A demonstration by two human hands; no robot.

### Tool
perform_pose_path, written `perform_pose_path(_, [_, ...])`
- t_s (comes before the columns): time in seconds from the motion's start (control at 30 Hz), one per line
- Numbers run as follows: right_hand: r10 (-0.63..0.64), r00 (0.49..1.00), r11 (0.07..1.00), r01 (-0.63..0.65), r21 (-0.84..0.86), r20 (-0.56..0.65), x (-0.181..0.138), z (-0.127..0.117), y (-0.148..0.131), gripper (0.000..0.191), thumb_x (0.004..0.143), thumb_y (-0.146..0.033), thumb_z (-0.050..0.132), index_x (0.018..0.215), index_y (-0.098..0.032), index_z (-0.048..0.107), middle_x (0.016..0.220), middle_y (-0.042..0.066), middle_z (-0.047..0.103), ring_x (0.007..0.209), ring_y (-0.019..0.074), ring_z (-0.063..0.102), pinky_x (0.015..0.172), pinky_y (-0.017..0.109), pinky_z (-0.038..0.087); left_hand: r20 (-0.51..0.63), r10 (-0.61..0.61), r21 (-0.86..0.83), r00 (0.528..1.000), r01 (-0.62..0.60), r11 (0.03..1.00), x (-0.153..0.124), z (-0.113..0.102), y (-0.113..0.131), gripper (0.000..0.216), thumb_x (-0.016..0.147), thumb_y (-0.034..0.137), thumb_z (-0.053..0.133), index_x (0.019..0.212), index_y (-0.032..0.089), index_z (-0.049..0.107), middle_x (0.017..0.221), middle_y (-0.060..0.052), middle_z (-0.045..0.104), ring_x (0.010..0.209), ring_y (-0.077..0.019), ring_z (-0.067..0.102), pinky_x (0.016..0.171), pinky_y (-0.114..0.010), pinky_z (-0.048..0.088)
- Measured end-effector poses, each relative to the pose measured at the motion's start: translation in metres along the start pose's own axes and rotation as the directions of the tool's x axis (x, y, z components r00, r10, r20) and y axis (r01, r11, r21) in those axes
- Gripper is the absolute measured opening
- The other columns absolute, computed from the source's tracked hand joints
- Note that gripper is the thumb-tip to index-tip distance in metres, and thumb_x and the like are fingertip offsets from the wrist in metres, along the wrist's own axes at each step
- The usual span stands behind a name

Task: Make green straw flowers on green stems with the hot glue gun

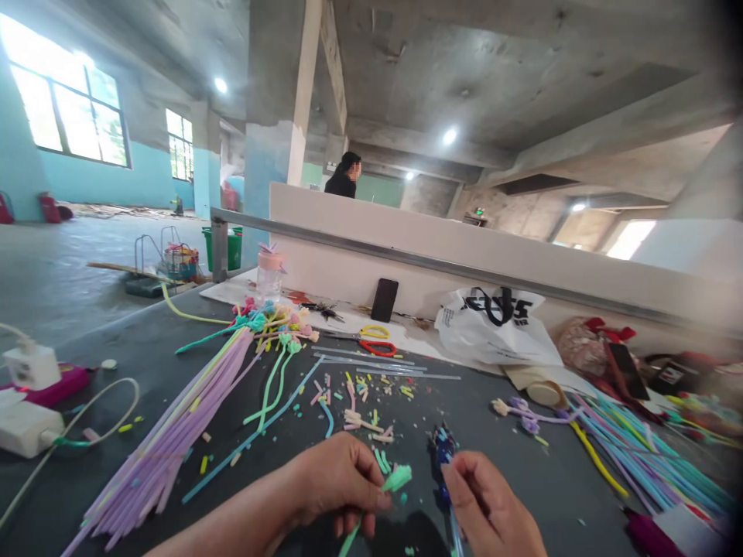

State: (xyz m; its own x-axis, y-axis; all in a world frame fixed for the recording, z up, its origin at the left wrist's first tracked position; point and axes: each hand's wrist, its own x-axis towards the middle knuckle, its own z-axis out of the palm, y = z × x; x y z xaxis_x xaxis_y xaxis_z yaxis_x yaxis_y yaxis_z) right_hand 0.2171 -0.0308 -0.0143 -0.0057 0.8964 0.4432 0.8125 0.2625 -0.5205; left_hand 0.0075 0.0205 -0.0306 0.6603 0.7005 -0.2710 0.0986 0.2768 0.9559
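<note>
My left hand [351,491] pinches a mint-green fuzzy stem [398,478] between thumb and fingers. Its upper end is a small bunched tuft, and its lower length runs down out of the picture. My right hand [484,499] is closed, thumb pressed to the fingers, right beside a dark blue object [446,456] with a translucent stick [456,534] below it. What those fingertips hold is too small to make out. Short cut stem pieces [363,420] lie scattered beyond my hands. Scissors [377,348] with red and yellow handles rest farther back.
Lilac stems [179,433] lie bundled at left; blue stems [644,441] lie at right. Translucent sticks [388,363] cross the middle. A phone [385,300], a bottle [269,277] and a white bag [493,325] line the back partition. A white charger and cable [29,425] occupy the left edge.
</note>
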Motion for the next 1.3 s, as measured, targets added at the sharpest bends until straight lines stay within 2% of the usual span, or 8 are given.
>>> perform_pose_path(0.13, [-0.006,1.000,0.995,0.005,0.097,0.009,0.000,0.006,-0.004,0.013,0.082,-0.033,0.049,0.079,-0.021,0.052,0.066,-0.001,0.057,0.058,0.0135,0.056,0.058,0.022,0.046,-0.022,0.009,0.013,1.000,-0.009,1.000,-0.003,-0.001,0.003,0.029,0.057,0.040,0.070,0.056,0.014,0.058,0.045,0.002,0.059,0.029,-0.0046,0.041,0.029,-0.016,0.034])
perform_pose_path(0.3, [0.120,0.991,0.967,-0.132,0.218,0.068,-0.004,0.013,-0.011,0.012,0.079,-0.031,0.052,0.078,-0.019,0.055,0.064,-0.001,0.056,0.058,0.0136,0.053,0.054,0.022,0.043,-0.033,0.024,0.028,0.999,-0.023,0.999,-0.007,-0.003,0.007,0.029,0.062,0.040,0.069,0.060,0.014,0.056,0.048,0.002,0.060,0.031,-0.0038,0.041,0.029,-0.014,0.033])
perform_pose_path(0.57, [0.227,0.939,0.853,-0.320,0.412,0.260,-0.012,0.022,-0.023,0.022,0.078,-0.034,0.050,0.088,-0.017,0.060,0.068,0.001,0.057,0.053,0.0120,0.047,0.050,0.024,0.040,-0.031,0.032,0.078,0.999,-0.029,0.997,-0.009,-0.001,0.003,0.025,0.066,0.037,0.066,0.064,0.014,0.056,0.050,0.002,0.060,0.033,-0.0045,0.043,0.030,-0.014,0.034])
perform_pose_path(0.73, [0.237,0.938,0.757,-0.342,0.557,0.253,-0.010,0.020,-0.023,0.026,0.075,-0.036,0.057,0.094,-0.017,0.058,0.075,0.002,0.057,0.065,0.0133,0.051,0.061,0.025,0.044,-0.006,0.004,0.101,1.000,-0.004,0.995,-0.009,0.002,0.001,0.026,0.066,0.038,0.067,0.064,0.015,0.056,0.049,0.002,0.060,0.033,-0.0049,0.043,0.030,-0.014,0.034])
perform_pose_path(0.83, [0.223,0.940,0.733,-0.337,0.591,0.259,-0.008,0.019,-0.024,0.028,0.075,-0.036,0.059,0.095,-0.017,0.058,0.076,0.001,0.057,0.066,0.0128,0.052,0.063,0.025,0.044,0.003,-0.020,0.104,1.000,0.020,0.994,-0.009,0.004,0.001,0.026,0.066,0.038,0.067,0.064,0.015,0.056,0.049,0.003,0.060,0.033,-0.0046,0.043,0.030,-0.014,0.034])
perform_pose_path(1.0, [0.204,0.943,0.751,-0.323,0.576,0.264,-0.008,0.016,-0.026,0.023,0.079,-0.036,0.055,0.091,-0.017,0.061,0.067,-0.001,0.055,0.062,0.0120,0.052,0.061,0.024,0.044,0.017,-0.026,0.098,1.000,0.024,0.995,-0.010,0.005,0.001,0.023,0.067,0.036,0.066,0.066,0.015,0.057,0.049,0.003,0.060,0.033,-0.0046,0.043,0.031,-0.015,0.035])
perform_pose_path(1.2, [0.236,0.958,0.766,-0.287,0.575,0.163,-0.009,0.017,-0.030,0.018,0.073,-0.034,0.063,0.081,-0.017,0.063,0.065,-0.001,0.056,0.058,0.0115,0.051,0.056,0.022,0.043,0.038,-0.022,0.104,0.999,0.018,0.994,-0.011,0.005,0.002,0.022,0.066,0.035,0.066,0.064,0.015,0.057,0.049,0.003,0.060,0.034,-0.0050,0.043,0.032,-0.015,0.035])
perform_pose_path(1.3, [0.253,0.954,0.768,-0.299,0.567,0.161,-0.009,0.018,-0.033,0.016,0.071,-0.032,0.064,0.075,-0.017,0.062,0.064,-0.001,0.055,0.057,0.0116,0.050,0.055,0.022,0.042,0.045,-0.017,0.111,0.999,0.012,0.994,-0.010,0.005,0.001,0.022,0.067,0.035,0.065,0.065,0.015,0.057,0.049,0.003,0.060,0.034,-0.0049,0.043,0.032,-0.015,0.036])
